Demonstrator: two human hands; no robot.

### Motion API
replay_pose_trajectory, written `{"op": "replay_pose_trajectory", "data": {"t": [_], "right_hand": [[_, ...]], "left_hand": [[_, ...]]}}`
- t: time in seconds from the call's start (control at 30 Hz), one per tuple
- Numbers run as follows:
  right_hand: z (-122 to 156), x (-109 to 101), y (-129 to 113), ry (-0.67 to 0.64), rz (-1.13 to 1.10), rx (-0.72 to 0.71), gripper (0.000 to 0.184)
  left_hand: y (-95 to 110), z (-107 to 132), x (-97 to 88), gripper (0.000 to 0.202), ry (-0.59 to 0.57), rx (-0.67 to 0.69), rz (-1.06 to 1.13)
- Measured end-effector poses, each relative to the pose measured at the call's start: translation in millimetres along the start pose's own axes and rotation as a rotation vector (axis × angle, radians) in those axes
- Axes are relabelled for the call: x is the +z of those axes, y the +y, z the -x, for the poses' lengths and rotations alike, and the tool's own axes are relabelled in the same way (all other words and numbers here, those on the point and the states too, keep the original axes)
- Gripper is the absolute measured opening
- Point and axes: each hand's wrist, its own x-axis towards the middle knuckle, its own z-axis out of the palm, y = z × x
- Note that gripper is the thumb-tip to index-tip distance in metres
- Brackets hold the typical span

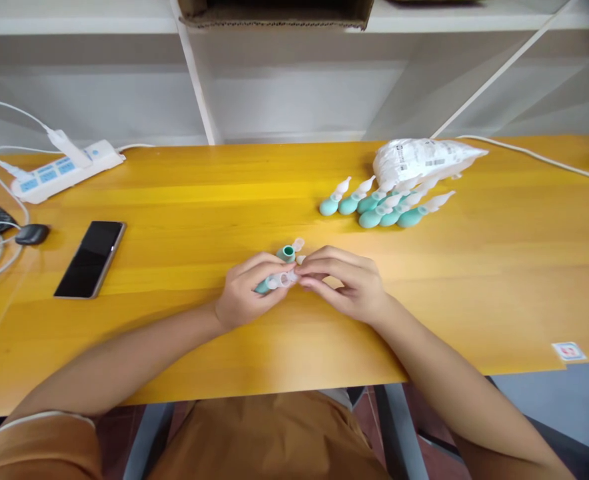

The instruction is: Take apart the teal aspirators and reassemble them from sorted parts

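Observation:
My left hand [247,293] is closed round a small teal bulb with a clear plastic tip [279,280], held just above the yellow table [184,200]. My right hand [344,280] pinches the clear tip's end from the right, fingers pressed together. Another teal bulb piece [288,253] with a clear cap lies on the table right behind my fingers. A row of several finished teal bulbs with white tips [384,203] lies further back on the right.
A white plastic bag [419,160] lies behind the row of bulbs. A black phone [90,259] lies at the left, with a white power strip [64,170], cables and a dark mouse [32,234] beyond it. White shelving stands behind the table.

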Motion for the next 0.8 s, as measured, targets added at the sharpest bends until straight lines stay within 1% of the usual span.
{"op": "replay_pose_trajectory", "data": {"t": [0.1,0.2,0.27,0.33,0.4,0.43,0.47,0.5,0.57,0.6,0.63,0.7,0.8], "right_hand": [[-0.7,-6.7,1.6,-0.072,-0.062,0.077,0.02],[0.0,-7.7,2.5,-0.1,-0.056,0.104,0.017],[0.2,-7.5,1.7,-0.089,-0.075,0.123,0.014],[0.0,-10.8,0.1,-0.046,-0.119,0.177,0.008],[-0.6,-19.9,-0.9,0.032,-0.163,0.273,0.004],[-0.7,-26.2,-0.5,0.049,-0.179,0.336,0.007],[-0.7,-32.9,0.7,0.032,-0.188,0.401,0.009],[-0.5,-39.1,2.8,-0.03,-0.19,0.465,0.011],[0.5,-47.3,9.0,-0.234,-0.148,0.564,0.013],[1.3,-48.3,12.7,-0.334,-0.103,0.586,0.013],[2.2,-47.1,16.5,-0.407,-0.051,0.589,0.012],[4.1,-39.9,23.1,-0.469,0.04,0.566,0.011],[6.0,-26.1,29.2,-0.479,0.1,0.534,0.013]], "left_hand": [[-0.9,-0.3,1.8,0.023,-0.023,-0.007,0.003],[-1.8,-1.4,3.3,0.019,-0.043,-0.013,-0.003],[-1.5,-2.3,4.1,0.017,-0.047,-0.017,-0.001],[-0.7,-3.2,4.9,0.015,-0.043,-0.033,0.002],[0.2,-4.0,5.5,0.014,-0.033,-0.061,0.001],[0.4,-4.3,5.7,0.013,-0.027,-0.07,0.0],[0.4,-4.5,5.8,0.012,-0.022,-0.074,0.0],[0.2,-4.6,5.9,0.011,-0.018,-0.074,-0.001],[-0.5,-4.4,5.9,0.011,-0.018,-0.07,-0.002],[-1.0,-4.1,5.9,0.011,-0.021,-0.071,-0.005],[-1.3,-3.7,5.8,0.011,-0.023,-0.073,-0.009],[-1.7,-2.9,5.9,0.011,-0.027,-0.079,-0.016],[-1.5,-2.1,6.1,0.012,-0.033,-0.084,-0.011]]}}
